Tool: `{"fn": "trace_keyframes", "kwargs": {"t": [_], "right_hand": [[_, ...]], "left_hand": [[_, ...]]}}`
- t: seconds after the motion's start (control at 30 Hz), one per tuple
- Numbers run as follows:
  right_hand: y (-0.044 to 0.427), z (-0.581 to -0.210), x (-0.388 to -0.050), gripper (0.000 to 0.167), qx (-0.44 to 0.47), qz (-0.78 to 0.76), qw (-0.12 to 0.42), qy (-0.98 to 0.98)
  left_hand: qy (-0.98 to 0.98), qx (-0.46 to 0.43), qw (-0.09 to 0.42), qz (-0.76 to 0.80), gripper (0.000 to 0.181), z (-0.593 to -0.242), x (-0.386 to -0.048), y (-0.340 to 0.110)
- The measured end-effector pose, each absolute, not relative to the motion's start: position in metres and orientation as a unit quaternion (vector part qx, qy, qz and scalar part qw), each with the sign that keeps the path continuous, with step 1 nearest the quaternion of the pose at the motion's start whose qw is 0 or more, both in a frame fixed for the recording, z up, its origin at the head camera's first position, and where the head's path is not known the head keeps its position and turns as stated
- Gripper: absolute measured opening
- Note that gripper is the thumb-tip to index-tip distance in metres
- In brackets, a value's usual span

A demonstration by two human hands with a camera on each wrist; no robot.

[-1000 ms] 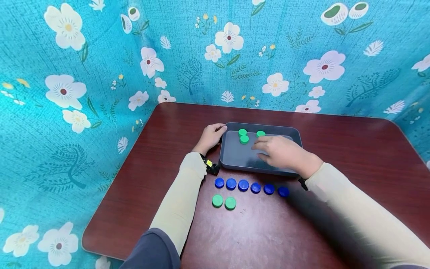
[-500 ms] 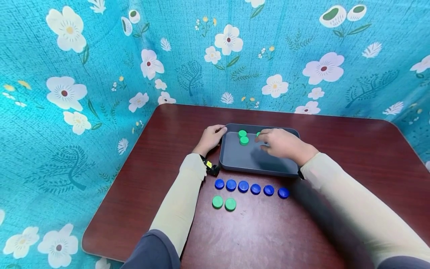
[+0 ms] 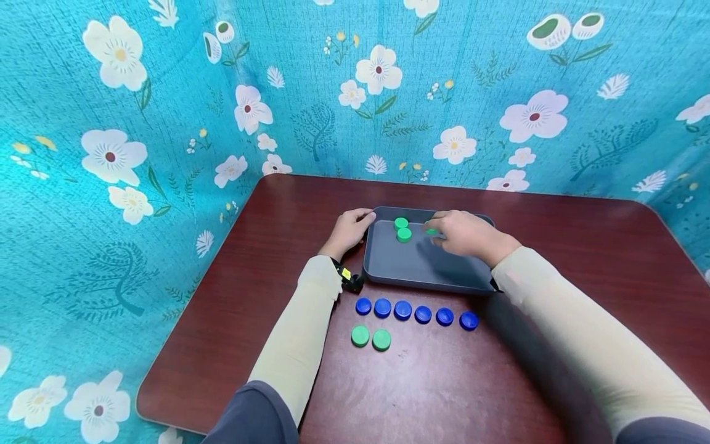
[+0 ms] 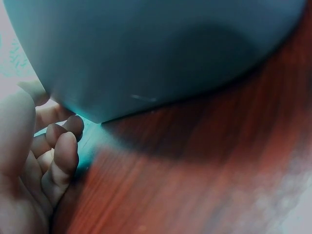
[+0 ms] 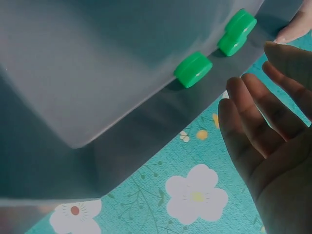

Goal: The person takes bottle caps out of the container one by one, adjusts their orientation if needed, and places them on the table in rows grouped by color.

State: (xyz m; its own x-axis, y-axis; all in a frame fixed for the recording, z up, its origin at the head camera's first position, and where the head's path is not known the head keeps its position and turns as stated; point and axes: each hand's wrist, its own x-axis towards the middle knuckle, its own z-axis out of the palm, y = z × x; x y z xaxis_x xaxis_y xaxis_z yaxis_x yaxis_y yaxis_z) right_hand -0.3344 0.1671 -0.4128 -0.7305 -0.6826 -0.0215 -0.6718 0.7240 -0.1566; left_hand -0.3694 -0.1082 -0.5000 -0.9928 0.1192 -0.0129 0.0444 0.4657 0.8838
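Note:
My left hand [image 3: 348,229] holds the left rim of a dark grey tray [image 3: 405,265] near its far corner. In the left wrist view its fingers [image 4: 65,153] bend beside the tray's outer wall. Over the tray my right hand [image 3: 466,234] reaches in from the right, fingers extended around a green bottle cap [image 3: 429,229] that they partly cover. The right wrist view shows that cap [image 5: 193,69] apart from the fingers [image 5: 253,114]. Two more green caps [image 3: 403,235] lie touching each other in the tray's far left part.
In front of the tray, several blue caps [image 3: 403,310] form a row on the brown table [image 3: 444,382]. Two green caps [image 3: 360,335] lie nearer, below the row's left end. A blue flowered curtain [image 3: 310,80] hangs behind and to the left.
My right hand has moved slightly farther back in the tray, and its fingers now cover more of the single green cap. My left hand stays at the rim.

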Motion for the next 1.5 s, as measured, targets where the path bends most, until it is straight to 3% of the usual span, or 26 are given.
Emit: {"fn": "trace_keyframes", "kwargs": {"t": [0.4, 1.5], "right_hand": [[0.165, -0.419, -0.352, 0.035, -0.319, -0.049, 0.075, 0.944], [0.16, -0.441, -0.366, 0.035, -0.311, -0.068, 0.054, 0.946]], "left_hand": [[0.857, 0.048, 0.032, 0.513, 0.041, -0.5, -0.37, -0.108], [0.855, 0.051, 0.023, 0.516, 0.04, -0.503, -0.372, -0.107]]}}
